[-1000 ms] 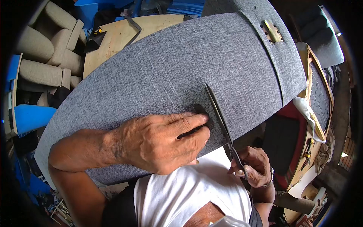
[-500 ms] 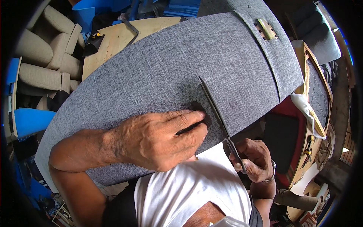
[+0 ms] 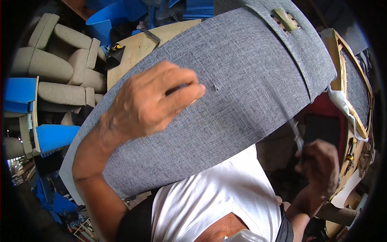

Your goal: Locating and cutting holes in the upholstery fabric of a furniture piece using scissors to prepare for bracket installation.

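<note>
One left hand [image 3: 151, 99] and one right hand [image 3: 322, 165] are counted. In the right, one pair of scissors [image 3: 298, 135] (blurred) is held; beneath the left, one grey upholstered panel [image 3: 242, 56] is seen; beyond the left, one wooden board [image 3: 133, 54] and one dark strip [image 3: 152, 37] are seen.

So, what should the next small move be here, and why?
Probably bring the left hand to the small dark mark on the grey fabric to check it: the mark lies uncovered just beside that hand, while the right hand holds the scissors, blurred, off to the right.
</note>
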`<action>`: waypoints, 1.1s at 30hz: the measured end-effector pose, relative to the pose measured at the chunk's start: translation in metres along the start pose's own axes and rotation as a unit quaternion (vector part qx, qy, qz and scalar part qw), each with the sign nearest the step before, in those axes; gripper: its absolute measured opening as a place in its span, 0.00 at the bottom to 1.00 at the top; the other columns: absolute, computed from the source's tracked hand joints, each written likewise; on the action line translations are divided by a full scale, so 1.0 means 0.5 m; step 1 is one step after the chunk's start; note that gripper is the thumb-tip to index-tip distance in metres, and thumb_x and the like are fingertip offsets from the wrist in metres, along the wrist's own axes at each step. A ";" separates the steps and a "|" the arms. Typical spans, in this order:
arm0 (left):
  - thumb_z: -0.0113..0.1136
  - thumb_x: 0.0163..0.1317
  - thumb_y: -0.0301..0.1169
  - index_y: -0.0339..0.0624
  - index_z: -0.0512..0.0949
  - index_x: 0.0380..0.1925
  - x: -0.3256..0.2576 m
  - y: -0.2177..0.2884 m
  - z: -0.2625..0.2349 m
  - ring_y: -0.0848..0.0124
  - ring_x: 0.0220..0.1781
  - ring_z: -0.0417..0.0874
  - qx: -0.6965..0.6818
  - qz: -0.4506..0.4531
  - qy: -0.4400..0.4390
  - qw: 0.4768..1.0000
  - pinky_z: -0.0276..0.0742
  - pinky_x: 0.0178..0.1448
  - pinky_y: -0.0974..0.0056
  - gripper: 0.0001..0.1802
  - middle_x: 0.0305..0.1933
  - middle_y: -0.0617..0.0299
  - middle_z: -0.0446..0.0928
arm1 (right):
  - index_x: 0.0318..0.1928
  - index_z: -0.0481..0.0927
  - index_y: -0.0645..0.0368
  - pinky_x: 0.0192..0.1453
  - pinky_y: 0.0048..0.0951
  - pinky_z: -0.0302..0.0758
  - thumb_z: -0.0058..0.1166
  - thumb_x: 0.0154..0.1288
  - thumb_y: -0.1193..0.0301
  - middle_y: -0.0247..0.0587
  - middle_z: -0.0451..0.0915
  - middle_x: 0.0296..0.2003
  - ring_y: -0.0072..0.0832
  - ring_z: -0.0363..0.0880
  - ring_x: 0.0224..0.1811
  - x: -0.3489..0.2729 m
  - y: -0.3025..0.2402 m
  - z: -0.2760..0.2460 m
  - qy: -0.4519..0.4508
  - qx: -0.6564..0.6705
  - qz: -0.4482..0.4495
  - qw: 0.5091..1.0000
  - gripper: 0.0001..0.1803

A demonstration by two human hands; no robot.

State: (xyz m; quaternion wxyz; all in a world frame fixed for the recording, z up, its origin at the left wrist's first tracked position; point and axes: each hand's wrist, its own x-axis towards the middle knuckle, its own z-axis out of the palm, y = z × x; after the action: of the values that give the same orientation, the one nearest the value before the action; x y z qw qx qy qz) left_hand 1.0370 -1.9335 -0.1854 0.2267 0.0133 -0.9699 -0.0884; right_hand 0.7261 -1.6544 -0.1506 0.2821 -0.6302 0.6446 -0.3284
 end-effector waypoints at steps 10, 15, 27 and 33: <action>0.74 0.59 0.26 0.55 0.89 0.51 0.034 -0.050 0.007 0.69 0.48 0.85 -0.004 0.057 -0.092 0.994 0.86 0.48 0.64 0.19 0.50 0.69 0.83 | 0.51 0.84 0.63 0.41 0.39 0.77 0.65 0.66 0.78 0.46 0.84 0.36 0.41 0.83 0.36 0.157 0.111 -0.059 0.055 -0.301 -0.026 0.952 0.13; 0.74 0.59 0.29 0.54 0.89 0.53 0.009 -0.047 0.016 0.70 0.51 0.84 0.020 0.073 -0.057 0.995 0.86 0.49 0.64 0.20 0.52 0.70 0.85 | 0.53 0.86 0.62 0.45 0.35 0.82 0.65 0.68 0.80 0.45 0.86 0.41 0.36 0.87 0.41 0.175 0.126 -0.078 0.043 -0.292 -0.012 0.955 0.14; 0.75 0.57 0.30 0.50 0.92 0.48 -0.005 -0.026 0.015 0.71 0.54 0.84 0.074 0.071 -0.045 0.994 0.84 0.50 0.64 0.16 0.55 0.70 0.85 | 0.58 0.85 0.56 0.58 0.40 0.82 0.69 0.71 0.65 0.45 0.85 0.53 0.43 0.86 0.53 0.288 0.034 0.048 0.052 -0.370 -0.190 0.908 0.19; 0.73 0.62 0.31 0.47 0.91 0.48 -0.014 -0.026 0.020 0.70 0.58 0.85 0.056 0.066 -0.030 0.996 0.85 0.52 0.63 0.13 0.57 0.67 0.86 | 0.63 0.83 0.53 0.57 0.43 0.83 0.66 0.75 0.60 0.44 0.85 0.54 0.44 0.87 0.55 0.341 0.111 0.035 0.100 -0.345 -0.171 0.917 0.21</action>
State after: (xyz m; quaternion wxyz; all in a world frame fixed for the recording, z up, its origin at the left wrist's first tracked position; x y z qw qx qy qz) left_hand 1.0385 -1.9440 -0.1998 0.2021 -0.0403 -0.9784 -0.0192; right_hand 0.6971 -1.8261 -0.1964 -0.0796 -0.7527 0.6252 -0.1904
